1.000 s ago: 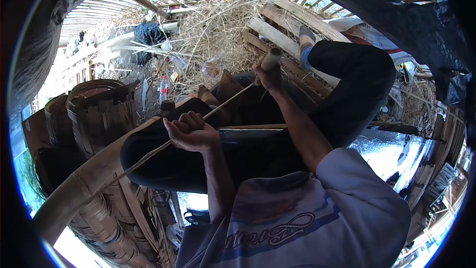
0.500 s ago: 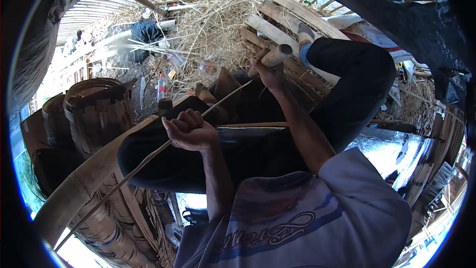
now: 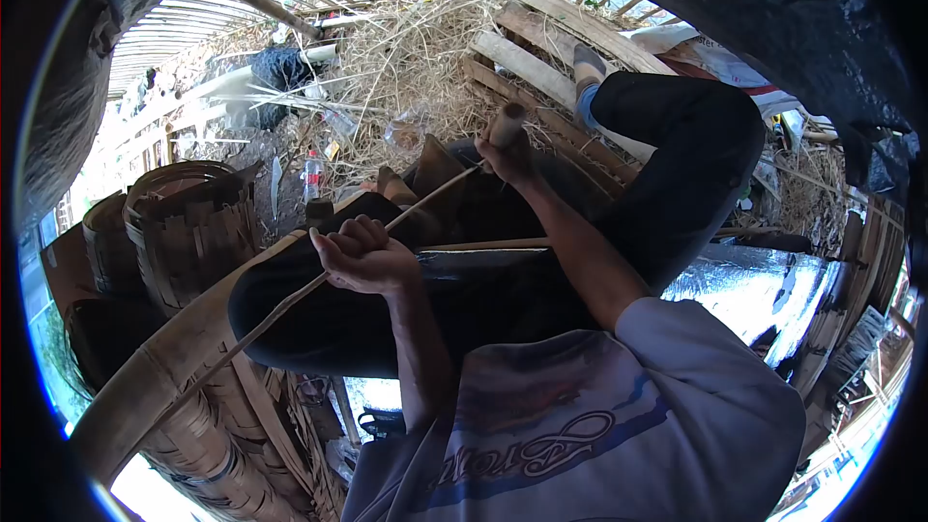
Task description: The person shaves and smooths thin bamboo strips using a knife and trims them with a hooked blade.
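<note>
My left hand point(image 3: 365, 256) is palm up over my left knee, its fingers curled round a long thin bamboo strip point(image 3: 280, 311). The strip runs from the lower left up to my right hand point(image 3: 509, 157), where its tip meets the fist. In that fist is a short thick wooden handle point(image 3: 507, 124), its round end facing up; any blade on it is hidden. Across my lap lies another thin strip point(image 3: 483, 245). A thick bamboo pole point(image 3: 164, 362) slants beneath my left knee.
Woven bamboo baskets point(image 3: 188, 227) stand at the left. A red-labelled bottle point(image 3: 312, 174) is near straw point(image 3: 416, 58). Wooden planks point(image 3: 541, 68) lie by my foot. Rolled bamboo strips point(image 3: 217, 459) are at the lower left, and a silvery sheet point(image 3: 749, 285) at the right.
My right hand swung the handle out to the right and off the strip's tip, then came back left to it. My left hand has hardly moved; the whole view shifted slightly.
</note>
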`<control>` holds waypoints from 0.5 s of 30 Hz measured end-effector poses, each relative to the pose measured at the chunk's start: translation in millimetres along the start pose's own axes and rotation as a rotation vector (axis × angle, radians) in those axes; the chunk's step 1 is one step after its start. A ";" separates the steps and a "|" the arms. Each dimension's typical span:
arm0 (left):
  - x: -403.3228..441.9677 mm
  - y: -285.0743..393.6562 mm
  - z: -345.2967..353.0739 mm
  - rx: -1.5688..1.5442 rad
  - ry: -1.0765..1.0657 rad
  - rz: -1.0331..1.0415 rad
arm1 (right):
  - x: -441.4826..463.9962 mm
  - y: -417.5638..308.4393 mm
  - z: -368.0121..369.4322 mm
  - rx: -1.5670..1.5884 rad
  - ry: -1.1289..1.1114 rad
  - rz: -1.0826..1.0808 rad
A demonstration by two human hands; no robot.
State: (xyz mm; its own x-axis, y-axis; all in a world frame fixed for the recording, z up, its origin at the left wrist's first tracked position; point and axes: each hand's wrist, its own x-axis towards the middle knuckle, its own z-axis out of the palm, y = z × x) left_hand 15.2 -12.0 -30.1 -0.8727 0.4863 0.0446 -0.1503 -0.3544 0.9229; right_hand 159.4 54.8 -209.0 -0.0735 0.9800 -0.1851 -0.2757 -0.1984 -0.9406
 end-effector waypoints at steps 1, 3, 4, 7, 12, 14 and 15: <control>-0.8 1.2 3.3 -0.018 -0.012 0.002 | 3.8 19.8 -6.0 -0.157 0.027 0.082; -2.1 4.5 2.8 -0.125 0.069 -0.106 | 23.7 25.5 -8.6 -0.297 0.013 0.032; -0.2 1.4 0.2 -0.076 0.026 -0.032 | 20.6 23.1 -6.7 -0.279 0.016 0.000; -0.9 -0.8 0.7 -0.086 0.021 -0.040 | 19.3 -15.9 9.2 -0.101 0.018 -0.090; 0.9 2.2 2.5 -0.059 -0.006 -0.018 | 2.9 24.2 -5.8 -0.336 -0.003 -0.067; -0.7 3.5 3.2 -0.116 0.043 -0.095 | 24.2 26.6 -9.5 -0.339 -0.022 -0.081; -2.8 5.6 0.3 -0.108 0.041 -0.099 | 18.3 29.6 -9.8 -0.338 -0.036 -0.042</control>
State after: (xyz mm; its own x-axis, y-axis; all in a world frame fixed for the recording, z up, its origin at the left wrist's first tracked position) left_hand 16.9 -15.1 -24.9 -0.8692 0.4906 -0.0620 -0.2832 -0.3911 0.8757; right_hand 159.2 67.1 -243.0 -0.1040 0.9847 -0.1395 0.0532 -0.1345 -0.9895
